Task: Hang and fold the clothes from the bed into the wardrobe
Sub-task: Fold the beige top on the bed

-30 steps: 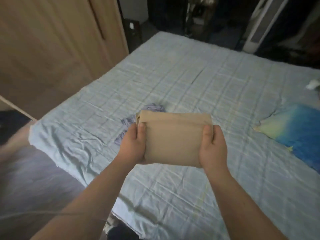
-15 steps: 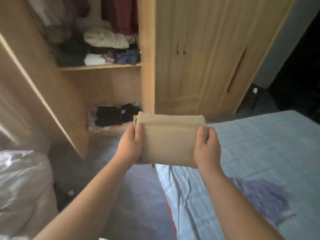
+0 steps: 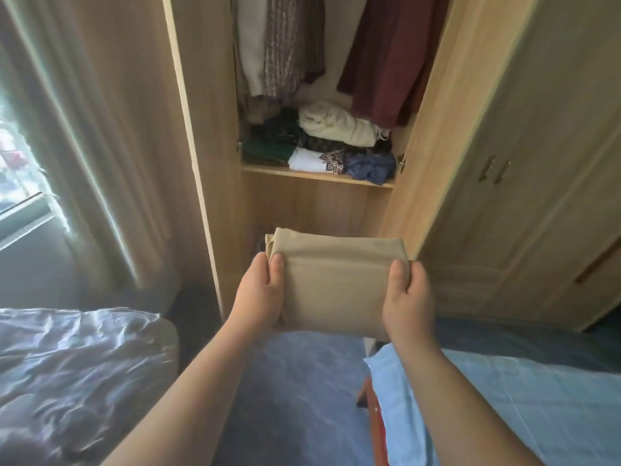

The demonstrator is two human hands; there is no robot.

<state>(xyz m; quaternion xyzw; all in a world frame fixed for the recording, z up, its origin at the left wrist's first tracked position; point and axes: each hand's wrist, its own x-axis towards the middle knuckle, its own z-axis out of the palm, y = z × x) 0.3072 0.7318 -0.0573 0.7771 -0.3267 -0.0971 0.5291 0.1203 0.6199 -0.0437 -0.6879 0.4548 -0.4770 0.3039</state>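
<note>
Room: a wooden wardrobe (image 3: 504,203) fills the upper middle and right of the frame, and its middle bay stands open.
Window: a window (image 3: 13,153) at the left edge, with a pale curtain (image 3: 100,129) just right of it.
Floor: blue-grey floor (image 3: 292,398) runs up the lower middle.
Bed: a corner of the bed (image 3: 521,415), under a light blue sheet, sits at lower right.
Bedding: crumpled grey bedding (image 3: 67,364) lies at lower left.
Rail: a maroon garment (image 3: 386,55) and a patterned one (image 3: 289,45) hang at the top of the open bay.
Shelf: the shelf (image 3: 316,175) carries a cream bundle (image 3: 336,124), a white fold (image 3: 309,159), a blue cloth (image 3: 369,164) and dark green clothes (image 3: 268,146).
Cloth: a folded tan cloth (image 3: 336,284) is at frame centre, held in the air in front of the open bay and below the shelf, touching no furniture.
Left hand: the left hand (image 3: 258,294) grips the cloth's left edge, thumb on top and fingers beneath.
Right hand: the right hand (image 3: 408,297) grips the right edge the same way.
</note>
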